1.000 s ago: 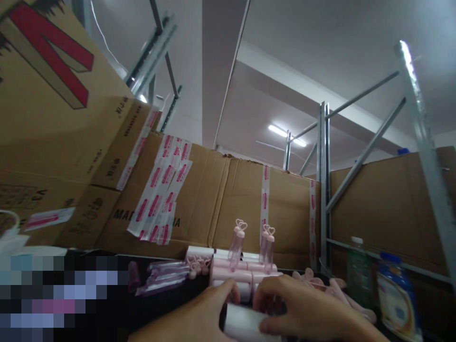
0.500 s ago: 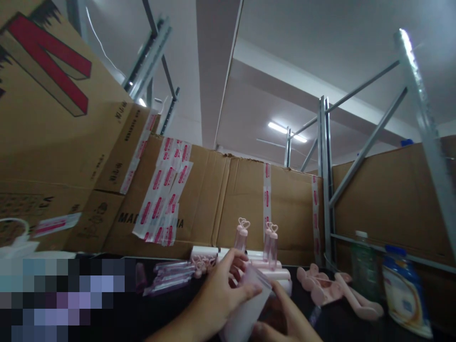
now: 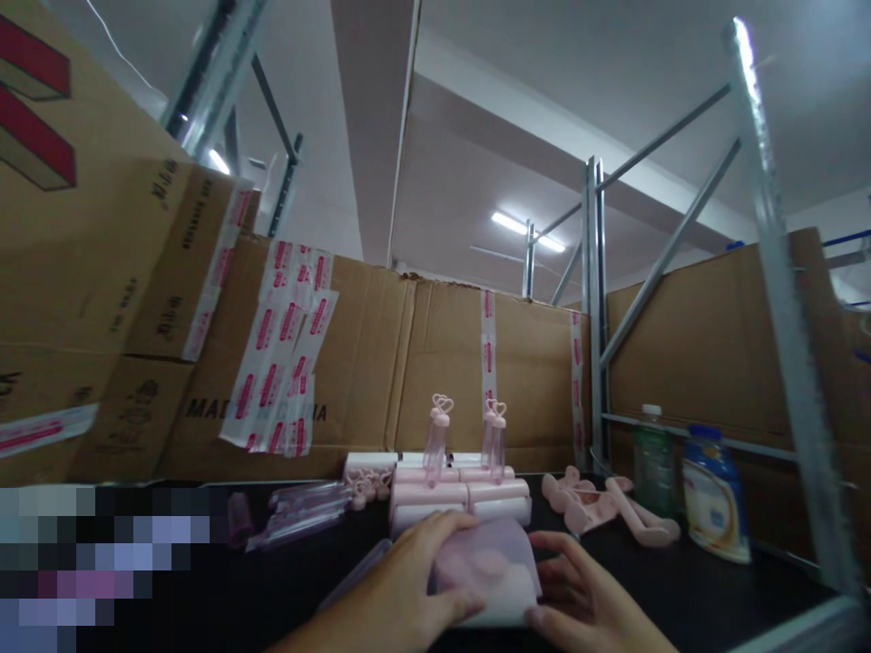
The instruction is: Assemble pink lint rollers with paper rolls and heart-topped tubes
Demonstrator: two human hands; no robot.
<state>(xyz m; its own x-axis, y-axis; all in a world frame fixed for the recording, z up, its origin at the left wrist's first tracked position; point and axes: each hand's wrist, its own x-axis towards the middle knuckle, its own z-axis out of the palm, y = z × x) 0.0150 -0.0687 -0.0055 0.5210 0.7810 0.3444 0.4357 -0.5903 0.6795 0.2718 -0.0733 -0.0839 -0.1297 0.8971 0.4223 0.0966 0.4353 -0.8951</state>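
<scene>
A frosted translucent pouch (image 3: 486, 567) with pinkish and white shapes showing through it is between my hands, at the front of the black table. My left hand (image 3: 415, 585) grips its left side, thumb in front and fingers behind. At the right edge, my right hand (image 3: 585, 599) has its fingers and thumb curled round the pouch. Right behind it lie pink and white cylinders (image 3: 428, 494) in rows. Slim clear tubes with pink heart-shaped tops (image 3: 435, 444) stand on them. What exactly is inside the pouch cannot be made out.
Left of the cylinders are small pink heart pieces (image 3: 371, 487) and a pile of clear purplish sleeves (image 3: 299, 510). Pink plastic parts (image 3: 592, 508), a green bottle (image 3: 654, 462) and a blue-and-white container (image 3: 714, 494) stand right. Cardboard walls (image 3: 435, 363) and a metal rack post (image 3: 782, 317) enclose the table.
The pouch has turned from a steep slant to a more level position, and its contents show more. My right hand has moved from beneath it to its right edge. The view has shifted right.
</scene>
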